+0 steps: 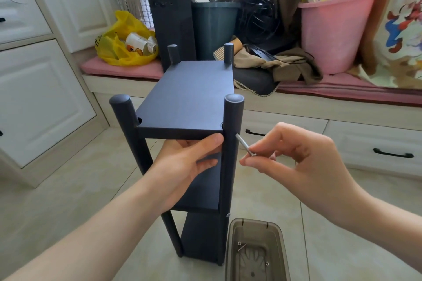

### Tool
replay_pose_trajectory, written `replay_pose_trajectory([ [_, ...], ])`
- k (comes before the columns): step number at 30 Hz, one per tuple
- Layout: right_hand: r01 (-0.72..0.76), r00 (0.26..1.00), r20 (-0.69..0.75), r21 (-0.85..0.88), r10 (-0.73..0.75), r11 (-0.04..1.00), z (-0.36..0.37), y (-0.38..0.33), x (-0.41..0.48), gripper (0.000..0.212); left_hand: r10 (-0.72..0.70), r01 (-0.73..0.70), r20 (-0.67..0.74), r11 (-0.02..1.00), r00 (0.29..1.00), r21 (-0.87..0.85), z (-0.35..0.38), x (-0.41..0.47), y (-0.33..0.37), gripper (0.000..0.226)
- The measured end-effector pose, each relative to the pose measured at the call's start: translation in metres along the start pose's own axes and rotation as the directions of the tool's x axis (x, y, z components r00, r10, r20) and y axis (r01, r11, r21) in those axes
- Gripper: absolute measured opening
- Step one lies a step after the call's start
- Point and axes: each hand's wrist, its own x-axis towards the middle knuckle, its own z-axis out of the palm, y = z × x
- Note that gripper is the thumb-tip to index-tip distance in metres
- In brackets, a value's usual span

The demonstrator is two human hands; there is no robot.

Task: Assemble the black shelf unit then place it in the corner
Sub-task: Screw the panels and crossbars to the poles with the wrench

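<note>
Black shelf unit (pixel 205 191) stood on the floor (pixel 68 189), near its far edge. Left hand (pixel 189 162) gripped the top board's (pixel 189 98) front edge; right hand (pixel 296 157) pinched a screw (pixel 245 147), tip at the front right post (pixel 233 116). Holding the board level should have let the screw enter straight

My shelf unit (pixel 189 98) is matte black all over. The screw (pixel 245 145) I hold is shiny silver. Right of the shelf unit, the tray (pixel 254 220) is smoky grey-brown; behind the shelf unit are a yellow bag (pixel 127 29), a pink bucket (pixel 331 34) and a pink cushion (pixel 123 70).
</note>
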Motion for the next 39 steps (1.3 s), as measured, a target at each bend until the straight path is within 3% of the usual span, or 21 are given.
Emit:
replay_pose_trajectory([
  [10, 0.031, 0.999, 0.016, -0.058, -0.03, 0.998, 0.0, 0.002, -0.001, 0.016, -0.015, 0.016, 0.016, 0.998, 1.0, -0.059, 0.0, -0.002, 0.0, 0.058],
  [28, -0.114, 0.993, -0.001, 0.097, 0.114, 0.989, 0.01, 0.005, 0.014, 0.021, 0.035, -0.033, 0.059, 0.999, 0.998, -0.02, -0.001, 0.0, -0.003, 0.039],
  [39, -0.02, 1.0, 0.001, -0.056, 0.02, 0.998, 0.008, 0.006, 0.017, 0.018, 0.092, -0.09, 0.06, 0.995, 0.994, -0.042, 0.002, 0.001, -0.003, 0.058],
])
